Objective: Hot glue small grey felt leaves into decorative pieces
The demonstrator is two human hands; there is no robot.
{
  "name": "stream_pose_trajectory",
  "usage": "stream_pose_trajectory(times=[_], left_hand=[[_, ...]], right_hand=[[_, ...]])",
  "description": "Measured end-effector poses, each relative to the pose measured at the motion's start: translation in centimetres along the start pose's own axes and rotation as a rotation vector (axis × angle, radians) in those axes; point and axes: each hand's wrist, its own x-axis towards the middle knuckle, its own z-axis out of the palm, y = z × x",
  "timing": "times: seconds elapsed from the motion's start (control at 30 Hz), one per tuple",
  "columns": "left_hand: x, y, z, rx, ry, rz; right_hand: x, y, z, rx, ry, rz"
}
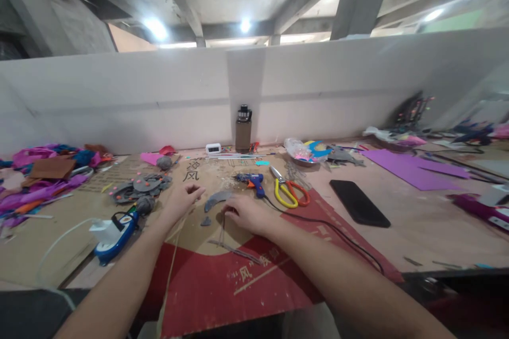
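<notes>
My right hand [248, 214] is over the middle of the cardboard sheet [199, 296], its fingertips pinched on a thin grey strip [222, 232] that hangs down to the sheet. Further grey strips [240, 254] lie just below it. A curved grey felt piece [217, 199] rests between my two hands, with a small grey scrap [205, 221] under it. To the left, my left hand [186, 197] hovers with loosely curled fingers, slightly apart and with nothing visible in them. Beyond my right hand lies a blue glue gun [256, 184], next to yellow-and-orange-handled scissors [287, 192].
A black phone [358, 203] and purple sheets [411, 168] lie to the right. The glue gun's cord [330, 224] crosses the cardboard. At left are a power strip [119, 238], grey felt pieces [139, 186] and a colourful fabric heap [47, 175]. A bottle [243, 130] stands by the wall.
</notes>
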Motion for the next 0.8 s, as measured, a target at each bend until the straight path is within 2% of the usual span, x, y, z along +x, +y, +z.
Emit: stream_pose_trajectory(times=[0.5, 0.63, 0.8], left_hand=[[0.0, -1.1, 1.0, 0.004, 0.101, 0.023], [0.3, -1.1, 0.5, -0.033, 0.152, -0.046], [1.3, -0.5, -1.4, 0.097, 0.185, -0.013]], right_hand=[[-0.4, 0.0, 0.0, -0.014, -0.052, -0.04], [-0.5, 0.4, 0.2, -0.018, -0.071, -0.047], [-0.5, 0.5, 0.3, -0.04, -0.094, -0.061]])
